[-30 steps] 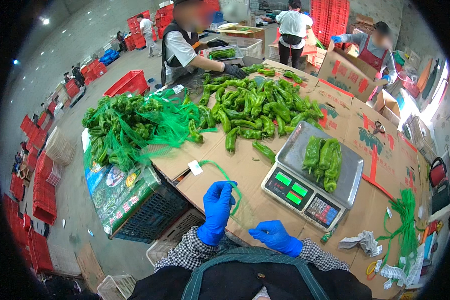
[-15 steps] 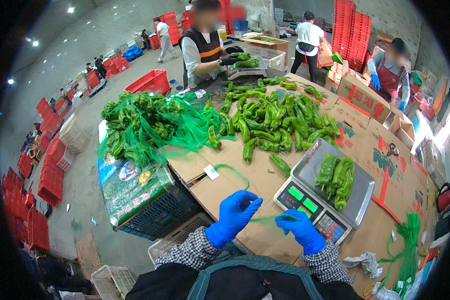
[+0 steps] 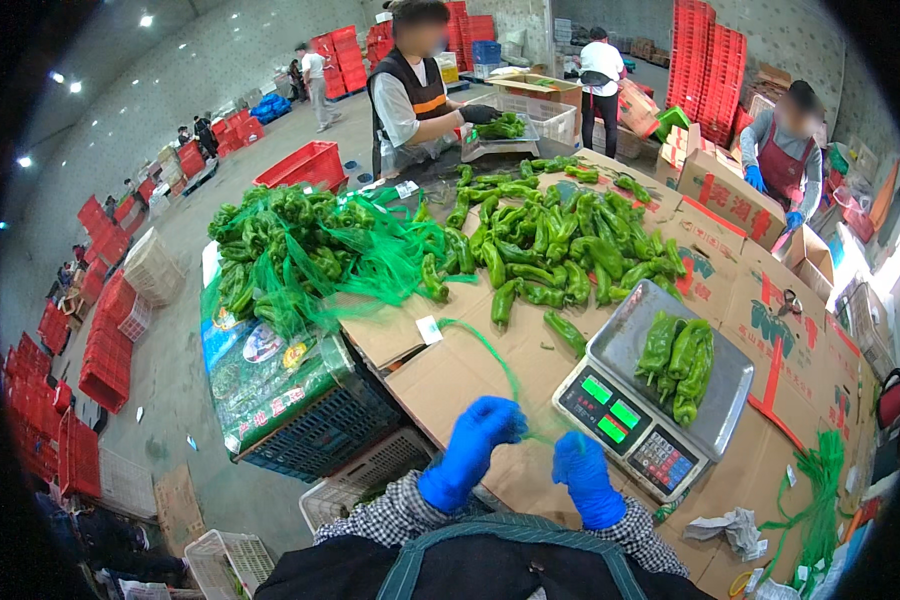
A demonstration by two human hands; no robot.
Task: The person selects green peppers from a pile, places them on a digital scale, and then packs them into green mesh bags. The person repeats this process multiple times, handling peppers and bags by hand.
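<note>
My left hand [image 3: 473, 441], in a blue glove, pinches a thin green mesh bag [image 3: 505, 367], which trails across the cardboard to a white tag [image 3: 429, 329]. My right hand [image 3: 583, 471], gloved in blue, is closed on the mesh a little to the right and lower. Beside it stands a scale [image 3: 719, 413] with several green peppers [image 3: 692, 362] on its steel pan. Beyond lies a large pile of loose peppers [image 3: 585, 245]. At the left, peppers in green netting [image 3: 270, 255] are heaped over a covered crate [image 3: 264, 394].
A red crate [image 3: 302, 166] stands behind the heap. Co-workers work across the table [image 3: 406, 117] and at right with cardboard boxes [image 3: 722, 197]. More mesh bags [image 3: 818, 495] and crumpled paper [image 3: 727, 530] lie at right. White crates [image 3: 223, 562] are at lower left.
My hands have shifted rightward in the picture and come closer, drawing the mesh between them. The scene has shifted right as the view moved. The co-worker across has brought peppers onto the far scale.
</note>
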